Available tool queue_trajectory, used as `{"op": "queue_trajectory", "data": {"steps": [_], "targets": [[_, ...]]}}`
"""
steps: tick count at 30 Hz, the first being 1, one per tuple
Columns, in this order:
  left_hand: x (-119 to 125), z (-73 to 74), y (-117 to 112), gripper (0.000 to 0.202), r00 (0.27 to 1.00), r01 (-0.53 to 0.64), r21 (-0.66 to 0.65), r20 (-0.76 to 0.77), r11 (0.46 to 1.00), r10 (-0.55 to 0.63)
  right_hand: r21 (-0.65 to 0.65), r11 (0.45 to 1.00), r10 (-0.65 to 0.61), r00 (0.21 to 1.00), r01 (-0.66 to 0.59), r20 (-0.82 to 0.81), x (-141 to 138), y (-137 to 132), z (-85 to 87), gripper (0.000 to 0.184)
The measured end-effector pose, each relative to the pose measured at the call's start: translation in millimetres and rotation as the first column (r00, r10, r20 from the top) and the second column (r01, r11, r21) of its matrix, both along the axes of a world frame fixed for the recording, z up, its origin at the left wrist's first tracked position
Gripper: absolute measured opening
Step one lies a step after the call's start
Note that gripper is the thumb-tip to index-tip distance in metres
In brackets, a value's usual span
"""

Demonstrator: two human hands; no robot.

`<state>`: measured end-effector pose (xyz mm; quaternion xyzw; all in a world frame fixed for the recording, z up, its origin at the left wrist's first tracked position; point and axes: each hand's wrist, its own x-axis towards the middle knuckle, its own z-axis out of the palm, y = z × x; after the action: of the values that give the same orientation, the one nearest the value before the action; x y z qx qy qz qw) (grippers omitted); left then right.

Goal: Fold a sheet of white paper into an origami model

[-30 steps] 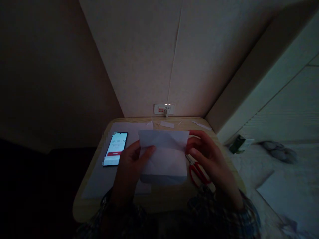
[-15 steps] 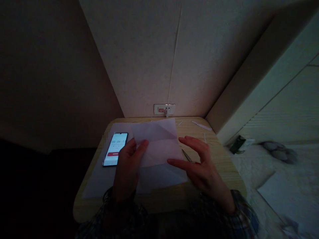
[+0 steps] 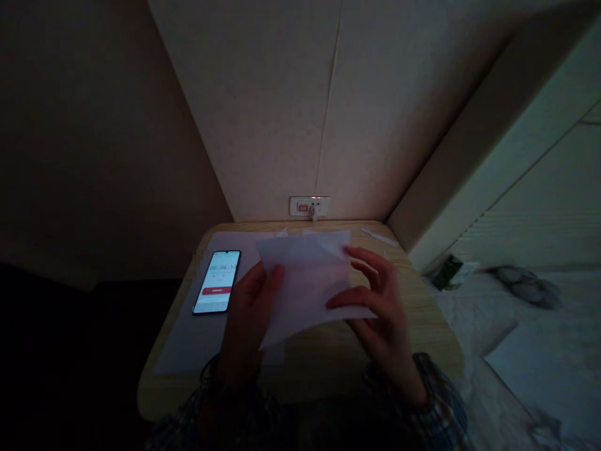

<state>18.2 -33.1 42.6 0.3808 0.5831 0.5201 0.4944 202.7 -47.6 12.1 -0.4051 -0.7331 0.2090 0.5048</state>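
I hold a creased white sheet of paper (image 3: 307, 282) in the air above a small wooden table (image 3: 422, 313). My left hand (image 3: 246, 319) pinches its left edge, thumb on top. My right hand (image 3: 378, 307) grips the right side, thumb on the paper's face and fingers curled behind the edge. The sheet is tilted, its lower corner pointing toward me. A phone (image 3: 217, 282) with a lit timer screen lies just left of my left hand.
A larger pale sheet (image 3: 188, 338) lies flat on the table under the phone. Small paper scraps (image 3: 379, 237) sit at the table's far edge below a wall socket (image 3: 309, 205). A bed (image 3: 526, 338) with a white sheet stands to the right. The room is dim.
The paper was unfolded, then lifted off the table and tilted. My right hand went from hovering open to gripping the sheet's right side. The red scissors are now hidden behind hand and paper.
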Motion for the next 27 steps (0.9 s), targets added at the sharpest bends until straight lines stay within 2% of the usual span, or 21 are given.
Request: {"op": "queue_trajectory", "data": {"steps": [3, 4, 8, 10, 13, 16, 21, 23, 27], "targets": [[3, -1.5, -1, 0.014, 1.000, -0.005, 0.051, -0.013, 0.999, 0.006, -0.107, 0.990, -0.112, 0.981, 0.095, -0.156, -9, 2, -0.3, 0.002], [4, -3.1, -1, 0.015, 1.000, -0.001, 0.069, -0.001, 0.998, 0.001, -0.147, 0.984, -0.128, 0.974, 0.101, -0.189, -10, 4, -0.4, 0.004], [3, -11.8, -3, 0.021, 0.998, 0.039, 0.112, 0.052, 0.993, -0.045, -0.347, 0.937, -0.134, 0.963, 0.046, -0.234, -10, 11, 0.8, 0.014], [-1, -13.1, -3, 0.019, 0.997, 0.066, 0.116, 0.034, 0.991, -0.071, -0.398, 0.916, -0.137, 0.968, 0.042, -0.211, -6, 14, 3.3, 0.015], [-11, -9.7, -3, 0.019, 0.992, 0.127, 0.107, 0.008, 0.986, -0.128, -0.423, 0.906, -0.101, 0.982, 0.024, -0.159, 3, 21, 9.8, 0.014], [-19, -6.5, 0, 0.028, 0.973, 0.227, 0.091, 0.020, 0.970, -0.230, -0.435, 0.900, -0.028, 0.995, -0.015, -0.093, 12, 27, 18.5, 0.009], [-15, -6.8, 4, 0.027, 0.932, 0.361, 0.008, 0.003, 0.932, -0.361, -0.410, 0.906, 0.087, 0.994, -0.107, -0.068, 18, 30, 29.0, 0.018], [-9, -4.9, 3, 0.022, 0.935, 0.353, -0.046, -0.009, 0.934, -0.354, -0.396, 0.907, 0.102, 0.987, -0.145, -0.127, 15, 29, 29.4, 0.024], [4, 0.5, -5, 0.012, 0.969, 0.246, -0.106, -0.012, 0.964, -0.248, -0.400, 0.903, 0.041, 0.959, -0.157, -0.282, 4, 24, 26.5, 0.032]]}}
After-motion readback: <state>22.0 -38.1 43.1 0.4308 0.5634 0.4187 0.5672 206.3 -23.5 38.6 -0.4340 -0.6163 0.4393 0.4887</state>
